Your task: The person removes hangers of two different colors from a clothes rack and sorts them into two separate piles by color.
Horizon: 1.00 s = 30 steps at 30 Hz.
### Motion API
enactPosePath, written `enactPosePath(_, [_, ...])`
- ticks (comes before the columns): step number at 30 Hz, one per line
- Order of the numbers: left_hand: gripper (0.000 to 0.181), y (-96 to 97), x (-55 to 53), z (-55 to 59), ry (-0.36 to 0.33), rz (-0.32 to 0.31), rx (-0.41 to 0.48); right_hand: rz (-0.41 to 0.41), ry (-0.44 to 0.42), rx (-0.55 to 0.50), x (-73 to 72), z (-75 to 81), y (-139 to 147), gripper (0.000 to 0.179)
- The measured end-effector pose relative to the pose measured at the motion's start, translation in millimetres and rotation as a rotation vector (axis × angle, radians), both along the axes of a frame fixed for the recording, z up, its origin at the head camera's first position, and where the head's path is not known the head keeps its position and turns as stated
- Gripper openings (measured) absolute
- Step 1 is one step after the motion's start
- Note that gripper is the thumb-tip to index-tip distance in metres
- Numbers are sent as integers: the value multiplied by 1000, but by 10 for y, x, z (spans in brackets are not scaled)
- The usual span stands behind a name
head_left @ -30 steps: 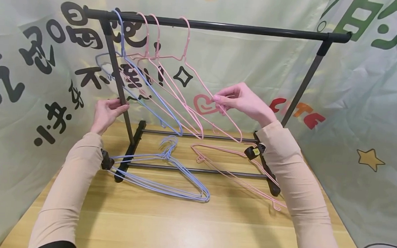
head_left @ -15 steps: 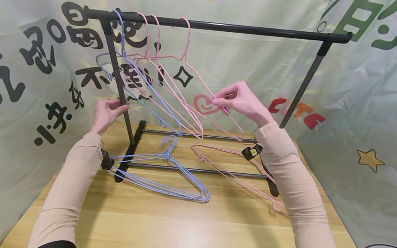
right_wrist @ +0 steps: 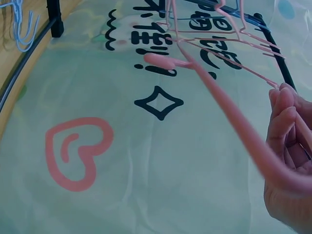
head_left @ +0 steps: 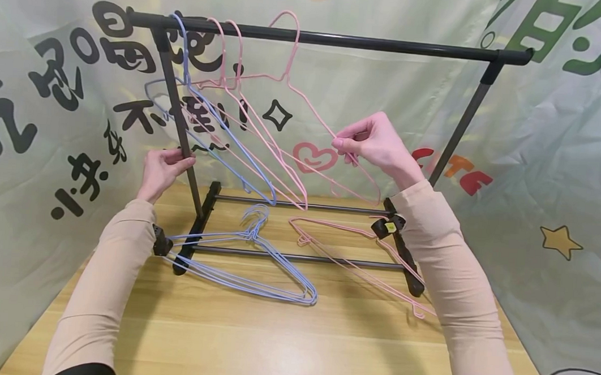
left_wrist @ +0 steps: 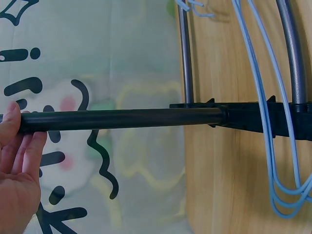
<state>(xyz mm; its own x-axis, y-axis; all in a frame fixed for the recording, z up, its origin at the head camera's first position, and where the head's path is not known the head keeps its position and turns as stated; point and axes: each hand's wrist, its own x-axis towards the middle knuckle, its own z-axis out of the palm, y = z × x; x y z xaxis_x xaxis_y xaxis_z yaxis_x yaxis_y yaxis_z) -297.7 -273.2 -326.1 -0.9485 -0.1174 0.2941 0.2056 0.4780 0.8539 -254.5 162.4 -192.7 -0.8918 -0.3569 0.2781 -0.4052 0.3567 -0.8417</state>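
Observation:
My right hand (head_left: 376,143) pinches the sloping shoulder of a pink hanger (head_left: 310,104) between thumb and fingers. That hanger's hook rises over the rack's black top rail (head_left: 389,44), its curve standing above the bar. In the right wrist view the pink hanger (right_wrist: 234,117) crosses close to the camera. My left hand (head_left: 162,172) grips the rack's left upright post (head_left: 176,99), thumb in front and fingers behind; the left wrist view shows the same post (left_wrist: 122,118) in its grasp. Left along the rail hang a blue hanger (head_left: 186,51) and two pink hangers (head_left: 239,54).
Several blue hangers (head_left: 281,260) lie stacked on the wooden table (head_left: 272,344) across the rack's lower bar (head_left: 256,254). Pink hangers (head_left: 347,265) lie at the right, partly behind the right forearm. A printed cloth (head_left: 536,166) stands behind and along both sides.
My right hand has moved up and to the right with the pink hanger, and its hook has risen off the rail's top. My left hand stays on the post.

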Motion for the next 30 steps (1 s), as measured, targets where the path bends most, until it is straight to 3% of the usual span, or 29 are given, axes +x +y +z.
enactPosePath(13, [44, 3, -6, 4, -9, -4, 4, -18, 40, -49, 80, 13, 117, 12])
enactPosePath(21, [47, 3, -7, 13, -16, 4, 0, -63, 17, -7, 201, -92, 312, 8])
enactPosePath(30, [44, 13, 14, 9, -18, 31, -25, -63, 75, -8, 331, -244, 603, 8])
